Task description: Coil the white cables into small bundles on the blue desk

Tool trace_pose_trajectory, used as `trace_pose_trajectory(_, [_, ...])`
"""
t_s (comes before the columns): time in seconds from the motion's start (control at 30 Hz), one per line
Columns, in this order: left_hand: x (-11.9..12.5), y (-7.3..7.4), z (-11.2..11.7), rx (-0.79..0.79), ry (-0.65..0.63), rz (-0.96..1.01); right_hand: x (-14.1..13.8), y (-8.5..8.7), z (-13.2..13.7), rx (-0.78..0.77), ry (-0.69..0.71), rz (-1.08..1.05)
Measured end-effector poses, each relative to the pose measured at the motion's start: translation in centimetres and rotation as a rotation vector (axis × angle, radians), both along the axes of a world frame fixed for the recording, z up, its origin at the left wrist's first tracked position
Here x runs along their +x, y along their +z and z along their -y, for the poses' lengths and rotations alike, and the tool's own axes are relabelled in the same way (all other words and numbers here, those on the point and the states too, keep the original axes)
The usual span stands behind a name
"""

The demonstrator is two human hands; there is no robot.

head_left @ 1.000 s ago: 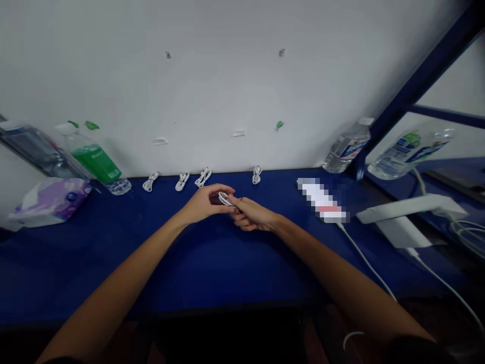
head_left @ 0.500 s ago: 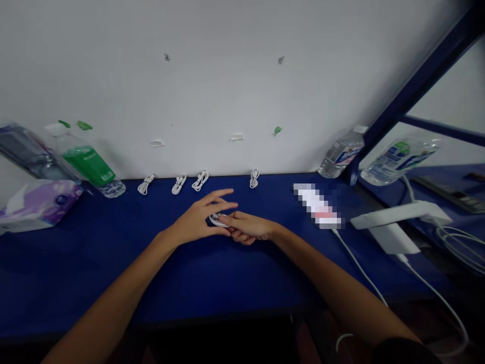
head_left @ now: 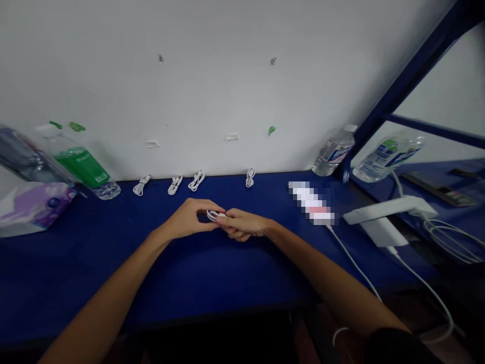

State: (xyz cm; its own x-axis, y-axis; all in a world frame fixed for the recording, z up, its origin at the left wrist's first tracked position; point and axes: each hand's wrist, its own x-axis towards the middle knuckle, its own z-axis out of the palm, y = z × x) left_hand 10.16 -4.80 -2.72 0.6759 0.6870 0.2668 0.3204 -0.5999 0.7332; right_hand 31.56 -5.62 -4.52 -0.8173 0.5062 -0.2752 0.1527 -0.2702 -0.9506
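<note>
Your two hands meet over the middle of a blue tabletop (head_left: pixel 212 283), holding up a small white cable bundle (head_left: pixel 212 215) short of the far edge, where the surface meets a pale wall. What has just changed is your left hand (head_left: pixel 184 220): half a second ago its fingers were fanned apart around the loops; now they have drawn together and curve in, thumb below, tips arriving at the bundle beside your other hand. Whether those tips actually press on the cable cannot be told, since they overlap the other hand. Your right hand (head_left: pixel 244 222) has kept its pinch throughout, thumb laid on top of the bundle and the other fingers curled underneath. So the right appears to carry the hold, while the left has come back into position to work on the loops.

Four more tied white cables lie along the tabletop's far edge, unmoved: a leftmost bundle (head_left: pixel 141 185), a second bundle (head_left: pixel 175 185), a third bundle (head_left: pixel 196 180) close to it, and, past a wider gap, a rightmost bundle (head_left: pixel 250 178). Your held one is in front of that gap. A tissue pack (head_left: pixel 34 207) sits toward the far left corner; a pixelated slab (head_left: pixel 312 203), perhaps a phone, lies toward the far right corner, joined to a white cord (head_left: pixel 352 260).
</note>
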Motion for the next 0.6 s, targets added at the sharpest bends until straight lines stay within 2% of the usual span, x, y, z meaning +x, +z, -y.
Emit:
trace_pose_trajectory(0.17, [-0.3,-0.5,-0.4,-0.215,-0.014,0.098,-0.2,-0.2,0.1,0.022,-0.021,-0.075])
trace_pose_trajectory(0.47, [-0.1,-1.3,-1.1,-0.432,0.255,0.344,-0.4,0.0,-0.1,0.16,-0.264,-0.108])
trace_pose_trajectory(0.6, [0.6,-1.6,-1.0,-0.543,0.28,0.474,-1.0,-0.5,0.1,0.151,-0.357,-0.191])
